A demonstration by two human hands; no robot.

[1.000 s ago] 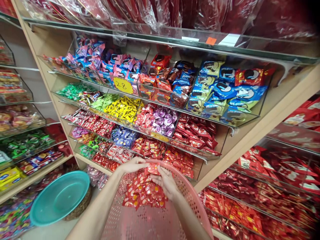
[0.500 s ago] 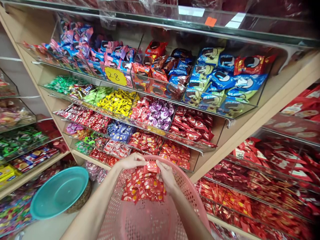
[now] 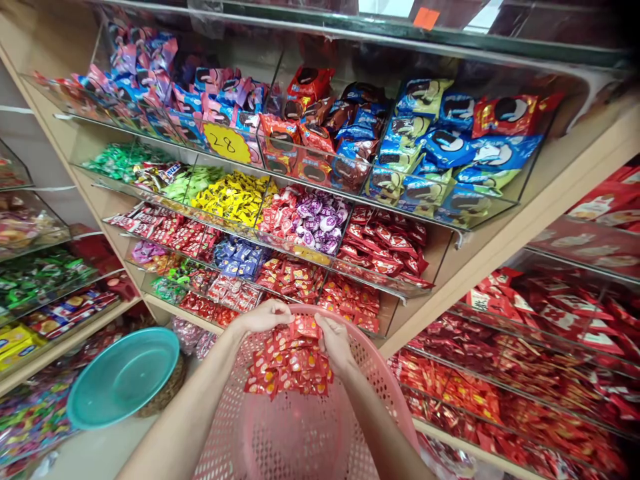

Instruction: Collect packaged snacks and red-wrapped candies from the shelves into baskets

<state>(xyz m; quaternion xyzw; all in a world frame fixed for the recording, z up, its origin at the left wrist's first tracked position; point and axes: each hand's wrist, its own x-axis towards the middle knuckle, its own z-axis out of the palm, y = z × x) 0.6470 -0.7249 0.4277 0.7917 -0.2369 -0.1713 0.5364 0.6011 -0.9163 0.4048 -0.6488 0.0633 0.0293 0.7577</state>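
Observation:
Between my two hands, over the far part of a pink perforated plastic basket (image 3: 385, 387), is a small red candy packet (image 3: 305, 327). My left hand (image 3: 265, 316) pinches its left edge between thumb and fingers. At its right edge my right hand (image 3: 336, 341) is closed on the same packet. Just below it lies a pile of similar red candy packets (image 3: 290, 367) with pale and orange dots, resting inside the basket against its far side. The near part of the basket shows its bare pink bottom.
Ahead stands a wooden shelf with clear bins of wrapped sweets, among them yellow candies (image 3: 233, 198) and blue snack packs (image 3: 447, 147). A yellow price tag (image 3: 226, 142) reads 28. A teal basin (image 3: 125, 377) sits at lower left. Red packets (image 3: 500, 367) fill the right-hand shelves.
The view has shifted slightly, so the shelves sit a little higher in the picture. Both hands keep hold of the packet over the pile, almost unmoved.

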